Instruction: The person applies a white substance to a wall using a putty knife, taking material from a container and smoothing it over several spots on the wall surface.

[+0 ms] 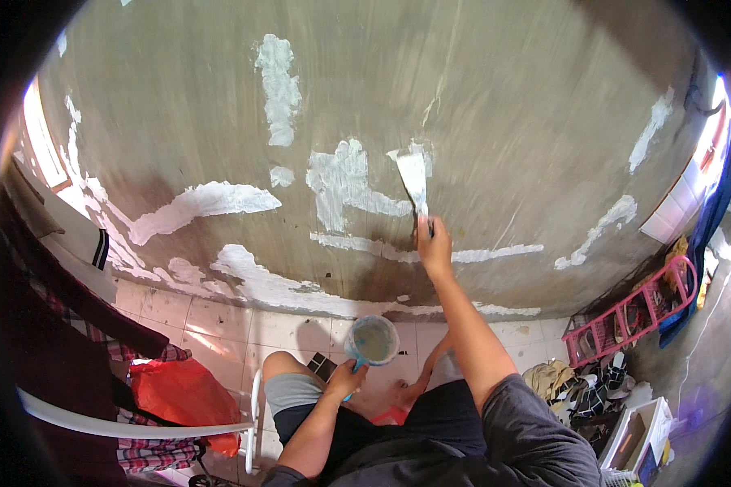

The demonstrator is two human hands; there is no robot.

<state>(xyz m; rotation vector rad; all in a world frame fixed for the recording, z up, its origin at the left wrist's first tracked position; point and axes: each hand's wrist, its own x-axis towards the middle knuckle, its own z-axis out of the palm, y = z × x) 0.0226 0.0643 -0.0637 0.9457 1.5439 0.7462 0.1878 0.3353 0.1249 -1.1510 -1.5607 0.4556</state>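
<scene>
My right hand (434,242) is closed round the handle of a putty knife (414,180). Its wide, white-smeared blade points up and lies at the grey-brown wall (512,122), over a small white patch (428,158). Larger patches of white filler (337,178) spread to the left of the blade, and a thin white streak (495,254) runs below the hand. Low in front of my body, my left hand (347,380) grips a blue dipper (352,351) by its handle. A pale, greyish-white paste (372,341) shows inside it.
Dark and checked clothes (65,325) hang at the left by a white metal tube frame (254,422) and a red plastic bag (179,390). To the right a pink rack (625,316) leans near heaped clothes (577,385) and a white box (638,442). Light tiles (276,329) cover the floor.
</scene>
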